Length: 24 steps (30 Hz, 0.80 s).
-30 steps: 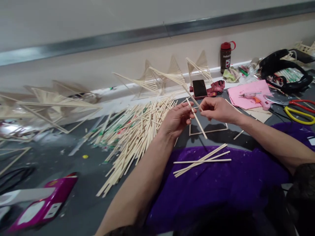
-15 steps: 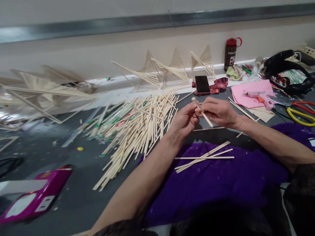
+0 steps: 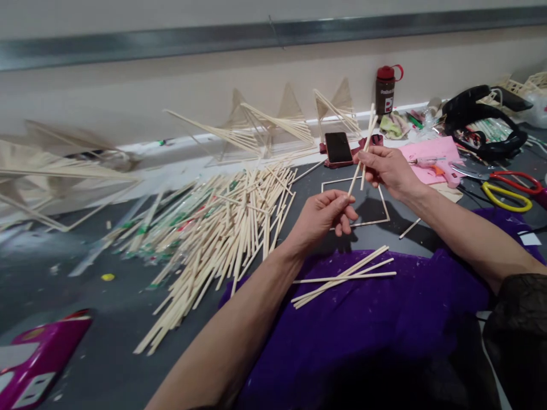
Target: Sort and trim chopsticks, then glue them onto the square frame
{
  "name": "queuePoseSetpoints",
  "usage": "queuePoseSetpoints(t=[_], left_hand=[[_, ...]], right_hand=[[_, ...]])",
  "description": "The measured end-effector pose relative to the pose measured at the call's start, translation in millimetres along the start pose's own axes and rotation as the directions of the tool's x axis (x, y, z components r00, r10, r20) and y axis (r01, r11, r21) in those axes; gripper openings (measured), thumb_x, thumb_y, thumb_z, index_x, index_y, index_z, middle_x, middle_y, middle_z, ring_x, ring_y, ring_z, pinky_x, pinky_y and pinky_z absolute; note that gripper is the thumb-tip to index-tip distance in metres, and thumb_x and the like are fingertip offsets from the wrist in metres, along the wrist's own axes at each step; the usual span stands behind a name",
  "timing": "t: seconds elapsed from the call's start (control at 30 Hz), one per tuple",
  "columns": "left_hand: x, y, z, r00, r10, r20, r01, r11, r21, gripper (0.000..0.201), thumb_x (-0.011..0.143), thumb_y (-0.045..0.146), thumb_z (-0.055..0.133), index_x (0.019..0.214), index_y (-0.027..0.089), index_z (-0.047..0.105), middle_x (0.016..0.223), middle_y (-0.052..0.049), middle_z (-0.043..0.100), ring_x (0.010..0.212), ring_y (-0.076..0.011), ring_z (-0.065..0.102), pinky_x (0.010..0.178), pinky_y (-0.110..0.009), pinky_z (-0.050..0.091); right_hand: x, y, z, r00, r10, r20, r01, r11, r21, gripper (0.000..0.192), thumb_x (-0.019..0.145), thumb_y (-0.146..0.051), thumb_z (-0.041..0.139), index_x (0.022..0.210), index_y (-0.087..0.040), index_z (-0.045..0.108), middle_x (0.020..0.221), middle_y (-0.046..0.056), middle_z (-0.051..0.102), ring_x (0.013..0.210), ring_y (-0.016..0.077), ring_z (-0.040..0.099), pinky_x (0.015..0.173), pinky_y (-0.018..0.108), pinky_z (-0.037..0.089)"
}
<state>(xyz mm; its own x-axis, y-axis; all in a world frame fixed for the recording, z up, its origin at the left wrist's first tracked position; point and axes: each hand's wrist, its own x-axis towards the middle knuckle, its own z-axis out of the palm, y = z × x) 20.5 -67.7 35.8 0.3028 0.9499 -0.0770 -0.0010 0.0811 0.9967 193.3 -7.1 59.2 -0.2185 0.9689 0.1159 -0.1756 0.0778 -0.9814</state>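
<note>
Two thin wooden sticks [image 3: 366, 145] stand up in my right hand [image 3: 387, 168], pinched between thumb and fingers and crossing at a narrow angle. My left hand [image 3: 328, 217] has the lower end of the longer-reaching stick between thumb and forefinger, its other fingers curled loosely. Beneath and behind the hands, a four-sided frame of sticks [image 3: 384, 204] lies flat on the dark table, partly covered by my left hand. Several loose sticks [image 3: 342, 279] cross one another on the purple cloth [image 3: 363, 324] nearer to me.
Left of my hands spreads a big pile of sticks [image 3: 239, 233], some in plastic wrappers. Stick structures [image 3: 282, 122] line the wall. A phone [image 3: 338, 148] and a bottle [image 3: 385, 94] stand behind; a glue gun [image 3: 444, 169], scissors [image 3: 508, 196] and black headgear [image 3: 478, 122] are rightward.
My hands have moved apart, the right one higher. The sticks, earlier held close together and pointing down right, now stand upright and crossed. The view has shifted slightly right, exposing the frame.
</note>
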Motion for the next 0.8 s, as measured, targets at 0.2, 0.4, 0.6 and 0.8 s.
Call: queuePoseSetpoints(t=[0.2, 0.4, 0.6, 0.8], left_hand=[[0, -9, 1.0, 1.0, 0.008, 0.0, -0.008, 0.949, 0.316, 0.029, 0.078, 0.044, 0.069, 0.081, 0.015, 0.071, 0.066, -0.003, 0.07, 0.045, -0.0089, 0.057, 0.044, -0.02, 0.042], [14, -13, -14.4, 0.96, 0.236, -0.148, -0.144, 0.876, 0.461, 0.041, 0.077, 0.044, 0.068, 0.107, 0.017, 0.076, 0.082, -0.004, 0.073, 0.063, -0.0153, 0.064, 0.049, -0.022, 0.045], [22, -8, -17.5, 0.912, 0.364, -0.189, -0.264, 0.874, 0.409, 0.029, 0.076, 0.038, 0.069, 0.095, 0.018, 0.079, 0.086, -0.005, 0.07, 0.07, -0.015, 0.06, 0.048, -0.021, 0.044], [19, -8, -12.1, 0.914, 0.341, -0.219, -0.245, 0.896, 0.37, 0.025, 0.074, 0.036, 0.069, 0.086, 0.019, 0.081, 0.072, -0.002, 0.066, 0.058, -0.011, 0.051, 0.048, -0.021, 0.041]], right_hand=[[-1, 10, 3, 0.995, 0.015, 0.098, -0.001, 0.99, -0.144, 0.019, 0.087, -0.022, 0.064, 0.07, -0.014, 0.061, 0.048, -0.005, 0.054, 0.041, 0.0042, 0.048, 0.037, 0.014, 0.035], [-2, 23, 1, 0.96, -0.161, 0.231, 0.262, 0.812, -0.521, 0.024, 0.085, -0.024, 0.059, 0.065, -0.013, 0.063, 0.057, -0.001, 0.063, 0.049, 0.0081, 0.055, 0.05, 0.02, 0.04], [-6, 27, 7, 0.922, -0.143, 0.358, 0.375, 0.556, -0.742, 0.03, 0.087, -0.023, 0.063, 0.06, -0.012, 0.068, 0.06, 0.0, 0.064, 0.063, 0.0102, 0.058, 0.06, 0.023, 0.033], [-6, 25, 9, 0.919, 0.066, 0.388, 0.311, 0.482, -0.819, 0.029, 0.088, -0.021, 0.061, 0.062, -0.013, 0.071, 0.06, 0.001, 0.067, 0.062, 0.0107, 0.059, 0.06, 0.024, 0.031]])
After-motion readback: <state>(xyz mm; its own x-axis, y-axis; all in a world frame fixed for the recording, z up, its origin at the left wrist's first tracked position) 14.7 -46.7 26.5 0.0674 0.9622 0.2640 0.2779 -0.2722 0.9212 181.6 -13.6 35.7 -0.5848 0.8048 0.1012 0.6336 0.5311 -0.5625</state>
